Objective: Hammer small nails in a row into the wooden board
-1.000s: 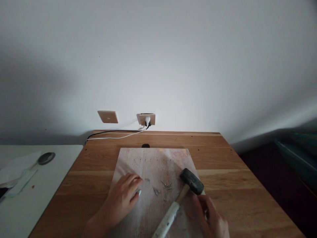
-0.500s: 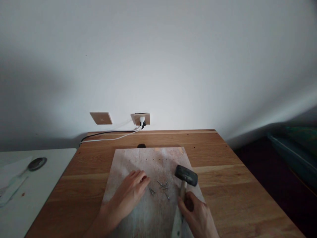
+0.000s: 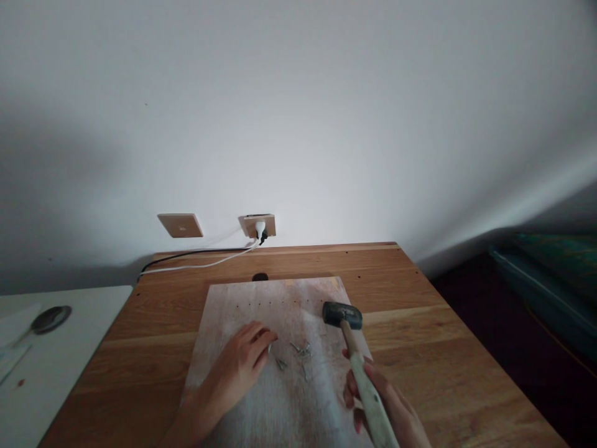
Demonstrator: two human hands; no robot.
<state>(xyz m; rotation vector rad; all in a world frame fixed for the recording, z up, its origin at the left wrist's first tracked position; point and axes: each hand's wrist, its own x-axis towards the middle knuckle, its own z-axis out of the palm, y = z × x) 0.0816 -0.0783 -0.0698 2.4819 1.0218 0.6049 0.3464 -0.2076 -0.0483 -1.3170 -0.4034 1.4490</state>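
My right hand [image 3: 389, 407] is closed round the pale wooden handle of a black-headed mallet [image 3: 342, 315], whose head is raised just above a pale board [image 3: 275, 398] on the wooden table [image 3: 420, 336]. My left hand [image 3: 240, 367] rests on the board with its fingers bent, the fingertips pinched at a small nail next to several loose nails [image 3: 301, 351] scattered mid-board. A row of small dots, nails or holes, runs across the far part of the board.
A wall socket [image 3: 258, 225] with white and black cables sits behind the table, and a blank plate [image 3: 180, 224] is beside it. A white surface [image 3: 56, 373] at left carries a spoon [image 3: 44, 318] and papers. Dark floor lies to the right.
My right hand has taken hold of the mallet's handle and lifted it, swinging the head left and up. My left hand edged towards the loose nails and pinched one.
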